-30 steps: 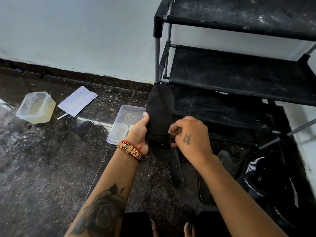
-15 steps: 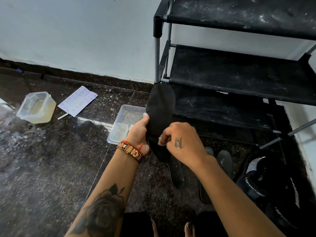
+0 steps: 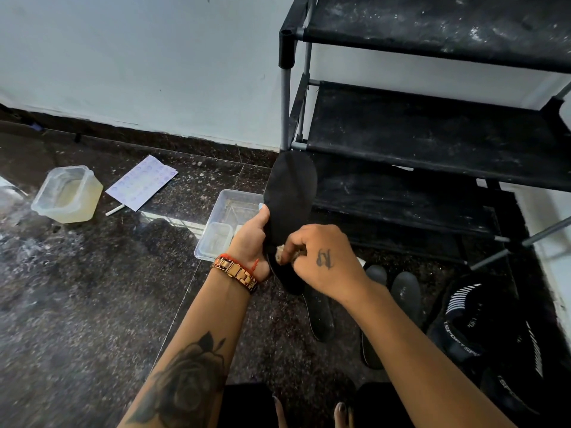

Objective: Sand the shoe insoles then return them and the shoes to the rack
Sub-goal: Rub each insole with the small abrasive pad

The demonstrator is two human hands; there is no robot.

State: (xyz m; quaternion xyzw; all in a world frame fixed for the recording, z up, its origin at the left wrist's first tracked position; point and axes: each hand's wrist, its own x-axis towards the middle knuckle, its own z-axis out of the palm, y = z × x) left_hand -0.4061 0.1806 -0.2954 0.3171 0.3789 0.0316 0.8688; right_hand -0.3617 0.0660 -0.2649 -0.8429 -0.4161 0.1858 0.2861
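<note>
Insole [image 3: 290, 196], black, held upright in front of rack [image 3: 432, 134], lower left shelf corner. Left hand [image 3: 251, 239] grips its left edge, thumb over front. Right hand [image 3: 321, 257] pinches small tan sandpaper scrap [image 3: 282, 254] against lower part: sanding apparently underway. Other insoles [image 3: 321, 316] lie on floor [image 3: 77, 304], black shoes [image 3: 482, 329] at right. Rack shelves bare; return step not begun.
</note>
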